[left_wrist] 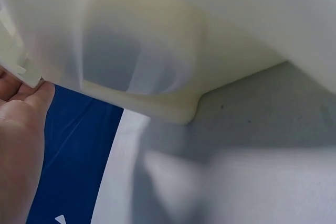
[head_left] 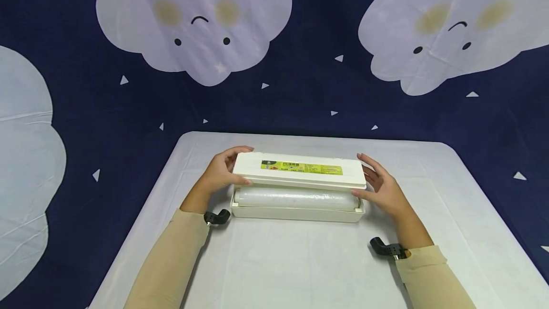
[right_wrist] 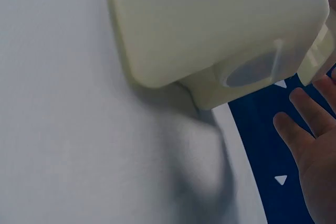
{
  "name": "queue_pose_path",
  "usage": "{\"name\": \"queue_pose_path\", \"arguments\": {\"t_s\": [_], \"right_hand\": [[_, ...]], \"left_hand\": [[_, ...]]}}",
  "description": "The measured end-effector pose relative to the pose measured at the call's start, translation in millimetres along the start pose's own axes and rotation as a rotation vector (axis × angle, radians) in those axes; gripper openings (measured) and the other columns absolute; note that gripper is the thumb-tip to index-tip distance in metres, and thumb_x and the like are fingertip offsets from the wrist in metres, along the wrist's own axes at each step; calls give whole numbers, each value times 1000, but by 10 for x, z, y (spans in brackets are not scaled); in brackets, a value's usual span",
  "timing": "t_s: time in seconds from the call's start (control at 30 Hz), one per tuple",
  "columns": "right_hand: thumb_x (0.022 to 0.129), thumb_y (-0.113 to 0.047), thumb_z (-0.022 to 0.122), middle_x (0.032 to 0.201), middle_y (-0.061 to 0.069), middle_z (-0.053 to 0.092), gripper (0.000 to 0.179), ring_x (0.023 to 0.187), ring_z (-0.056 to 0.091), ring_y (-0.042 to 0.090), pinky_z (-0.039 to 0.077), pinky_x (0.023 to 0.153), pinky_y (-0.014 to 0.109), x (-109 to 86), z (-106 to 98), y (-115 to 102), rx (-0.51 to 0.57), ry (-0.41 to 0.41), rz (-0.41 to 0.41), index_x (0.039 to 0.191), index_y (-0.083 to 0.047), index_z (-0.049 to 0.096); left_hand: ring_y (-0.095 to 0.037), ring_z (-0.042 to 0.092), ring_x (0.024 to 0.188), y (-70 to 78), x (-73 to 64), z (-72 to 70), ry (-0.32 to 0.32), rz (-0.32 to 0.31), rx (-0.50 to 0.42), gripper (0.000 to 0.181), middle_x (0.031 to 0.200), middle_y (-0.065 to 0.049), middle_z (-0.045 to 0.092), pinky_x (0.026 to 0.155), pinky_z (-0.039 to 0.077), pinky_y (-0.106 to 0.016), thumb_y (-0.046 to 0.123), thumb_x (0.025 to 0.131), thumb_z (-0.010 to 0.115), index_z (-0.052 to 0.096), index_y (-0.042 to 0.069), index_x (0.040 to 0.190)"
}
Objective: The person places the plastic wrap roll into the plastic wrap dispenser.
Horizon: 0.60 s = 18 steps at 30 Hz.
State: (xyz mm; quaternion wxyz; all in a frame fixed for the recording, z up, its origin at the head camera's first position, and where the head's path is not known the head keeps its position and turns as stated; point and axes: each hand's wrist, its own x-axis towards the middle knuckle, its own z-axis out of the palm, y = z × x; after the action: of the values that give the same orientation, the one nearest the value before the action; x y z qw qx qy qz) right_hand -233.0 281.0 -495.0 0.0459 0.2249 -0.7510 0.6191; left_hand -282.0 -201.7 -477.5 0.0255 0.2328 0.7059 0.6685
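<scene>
A white lid [head_left: 300,181] with a yellow-green label [head_left: 302,168] is raised and tilted over the back of a long white box [head_left: 296,213]. Inside the box lies a roll of cling film [head_left: 296,199], its front side showing. My left hand [head_left: 219,171] grips the lid's left end, thumb at the front edge and fingers behind. At the other end my right hand [head_left: 383,186] holds the lid between thumb and fingers, several of them stretched out in the right wrist view. Both wrist views show the box ends [left_wrist: 231,72] [right_wrist: 210,24] close up.
The box stands on a white-covered table [head_left: 296,261] with rounded far corners. Behind it hangs a dark blue cloth [head_left: 300,108] printed with clouds and small triangles. A black wrist device [head_left: 218,217] sits on the left wrist, another [head_left: 386,248] on the right.
</scene>
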Motion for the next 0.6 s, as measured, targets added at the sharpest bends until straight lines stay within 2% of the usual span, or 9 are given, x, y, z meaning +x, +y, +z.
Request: {"name": "queue_pose_path", "arguments": {"t_s": [0.2, 0.43, 0.6], "right_hand": [[77, 21, 84, 165, 24, 32, 98, 148, 38, 35, 32, 117, 27, 17, 20, -31, -5, -14, -28, 161, 1, 36], [76, 22, 84, 158, 32, 39, 93, 145, 44, 27, 33, 116, 28, 17, 35, -23, -31, -24, -64, 156, 5, 42], [76, 21, 85, 159, 32, 38, 94, 146, 41, 32, 32, 117, 29, 16, 39, -18, -30, -33, -62, 157, 5, 41]], "left_hand": [[-29, 55, 132, -28, -24, -13, 7, 7, 0, 90, 148, -16, 57, 103, 48, -30, -20, 56, 95, 62, -4, 138], [-28, 54, 134, -31, -68, -14, 7, -3, -36, 91, 149, -20, 55, 104, 48, -31, -24, 57, 93, 59, -7, 140], [-29, 54, 134, -26, -101, -20, 4, 7, -29, 91, 149, -20, 55, 105, 48, -31, -24, 57, 93, 59, -7, 139]]}}
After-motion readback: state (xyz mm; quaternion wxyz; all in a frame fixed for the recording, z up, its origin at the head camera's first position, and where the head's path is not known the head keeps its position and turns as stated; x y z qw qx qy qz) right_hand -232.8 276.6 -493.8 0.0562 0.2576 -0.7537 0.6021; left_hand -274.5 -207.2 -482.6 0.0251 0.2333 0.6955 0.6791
